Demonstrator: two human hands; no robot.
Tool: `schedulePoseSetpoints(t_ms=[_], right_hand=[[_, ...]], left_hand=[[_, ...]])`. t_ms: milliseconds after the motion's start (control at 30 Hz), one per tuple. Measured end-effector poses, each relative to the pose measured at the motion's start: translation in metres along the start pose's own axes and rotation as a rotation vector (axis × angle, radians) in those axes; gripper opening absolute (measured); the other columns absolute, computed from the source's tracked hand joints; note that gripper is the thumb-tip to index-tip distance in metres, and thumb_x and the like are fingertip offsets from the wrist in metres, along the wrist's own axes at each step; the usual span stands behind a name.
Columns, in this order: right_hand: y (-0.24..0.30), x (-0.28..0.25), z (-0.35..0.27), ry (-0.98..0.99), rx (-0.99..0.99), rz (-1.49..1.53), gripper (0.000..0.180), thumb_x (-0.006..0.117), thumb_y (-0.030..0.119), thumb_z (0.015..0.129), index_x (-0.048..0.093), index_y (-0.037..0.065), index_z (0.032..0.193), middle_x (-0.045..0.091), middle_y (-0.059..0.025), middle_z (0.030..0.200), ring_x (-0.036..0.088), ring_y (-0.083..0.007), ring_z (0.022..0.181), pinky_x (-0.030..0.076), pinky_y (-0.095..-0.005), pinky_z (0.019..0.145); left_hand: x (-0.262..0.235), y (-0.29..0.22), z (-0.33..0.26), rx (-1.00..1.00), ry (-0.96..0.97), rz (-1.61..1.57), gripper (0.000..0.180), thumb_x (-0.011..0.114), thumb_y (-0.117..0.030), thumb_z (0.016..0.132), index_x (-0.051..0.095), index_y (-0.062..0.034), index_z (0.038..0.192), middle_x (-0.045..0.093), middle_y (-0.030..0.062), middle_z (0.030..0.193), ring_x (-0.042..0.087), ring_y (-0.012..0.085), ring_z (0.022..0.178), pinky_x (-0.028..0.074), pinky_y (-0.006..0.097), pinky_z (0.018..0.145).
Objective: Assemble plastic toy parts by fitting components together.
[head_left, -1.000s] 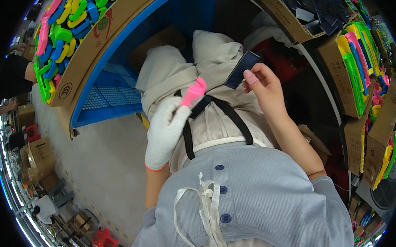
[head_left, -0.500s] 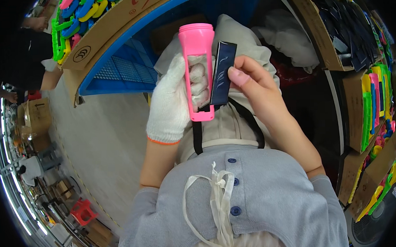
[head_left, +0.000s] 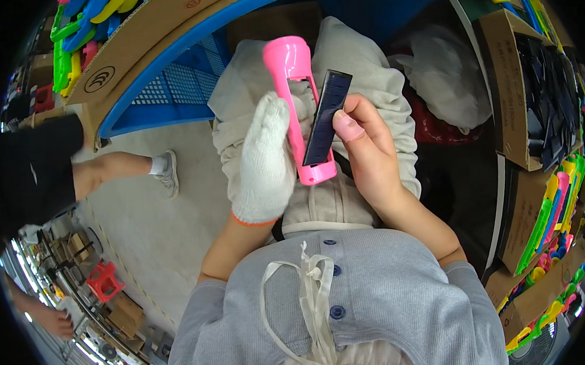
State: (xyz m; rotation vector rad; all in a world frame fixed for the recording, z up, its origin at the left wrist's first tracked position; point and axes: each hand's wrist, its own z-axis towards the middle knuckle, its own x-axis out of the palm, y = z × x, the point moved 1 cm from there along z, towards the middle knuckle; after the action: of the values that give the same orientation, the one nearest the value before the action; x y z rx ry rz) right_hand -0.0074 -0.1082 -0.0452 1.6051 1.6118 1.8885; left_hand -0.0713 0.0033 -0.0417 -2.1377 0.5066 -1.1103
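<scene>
My left hand (head_left: pixel 263 163), in a white knit glove with an orange cuff, holds a pink flashlight housing (head_left: pixel 290 60) above my lap. The housing leans, its wide round head away from me and a long rectangular opening along the handle. Between thumb and fingers of my bare right hand (head_left: pixel 372 143), which has a pink cover on the thumb, is a thin dark solar panel (head_left: pixel 327 116). The panel slants over the opening, its lower end at the near end of the handle. Whether that end sits inside the opening I cannot tell. My left fingers are mostly hidden behind the housing.
A blue crate (head_left: pixel 152 117) stands ahead, a cardboard box (head_left: pixel 123 53) of colourful plastic parts at its left. On the right are a box of dark panels (head_left: pixel 550 99) and boxes of coloured housings (head_left: pixel 548 204). A person's leg (head_left: pixel 119 169) is at left.
The pink housing has tilted and turned. My right hand has brought the panel nearer, its lower end now overlapping the opening. A person has stepped further into view at left.
</scene>
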Motion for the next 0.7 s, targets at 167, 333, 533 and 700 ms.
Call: schedulePoseSetpoints(t_ms=[167,333,533,700], right_hand=[[0.012,-0.005,0.003,0.083,0.027,-0.335,0.013,0.053,0.015,0.092,0.052,0.002,0.092,0.052,0.0025,0.079,0.045,-0.0049,0.074,0.039,-0.0199,0.069],[0.017,-0.006,-0.001,0.093,-0.045,-0.600,0.012,0.055,0.013,0.089,0.053,0.001,0.087,0.051,0.0010,0.073,0.044,-0.0065,0.069,0.038,-0.0207,0.065],[0.023,-0.008,-0.002,-0.001,-0.044,-0.515,0.012,0.056,0.012,0.089,0.052,0.001,0.087,0.050,-0.0001,0.071,0.044,-0.0080,0.066,0.038,-0.0215,0.062],[0.018,-0.010,-0.002,0.031,-0.100,-0.557,0.012,0.056,0.013,0.089,0.053,0.001,0.088,0.051,-0.0007,0.071,0.045,-0.0087,0.066,0.039,-0.0220,0.062]], left_hand=[[0.000,-0.006,0.007,0.029,0.081,0.085,0.017,0.039,-0.019,0.098,0.048,-0.0066,0.104,0.053,-0.0001,0.087,0.052,0.0053,0.079,0.046,0.021,0.069],[0.005,0.002,0.006,0.111,0.018,0.282,0.018,0.042,-0.019,0.097,0.050,-0.0046,0.103,0.055,-0.0002,0.088,0.051,0.0039,0.078,0.045,0.020,0.069],[0.012,-0.001,0.009,0.111,0.122,0.237,0.020,0.041,-0.021,0.097,0.051,-0.0049,0.103,0.055,0.0004,0.088,0.052,0.0043,0.078,0.045,0.020,0.070],[0.018,-0.004,0.008,0.130,0.110,0.273,0.019,0.040,-0.022,0.097,0.050,-0.0057,0.099,0.054,-0.0003,0.084,0.051,0.0037,0.074,0.044,0.020,0.066]])
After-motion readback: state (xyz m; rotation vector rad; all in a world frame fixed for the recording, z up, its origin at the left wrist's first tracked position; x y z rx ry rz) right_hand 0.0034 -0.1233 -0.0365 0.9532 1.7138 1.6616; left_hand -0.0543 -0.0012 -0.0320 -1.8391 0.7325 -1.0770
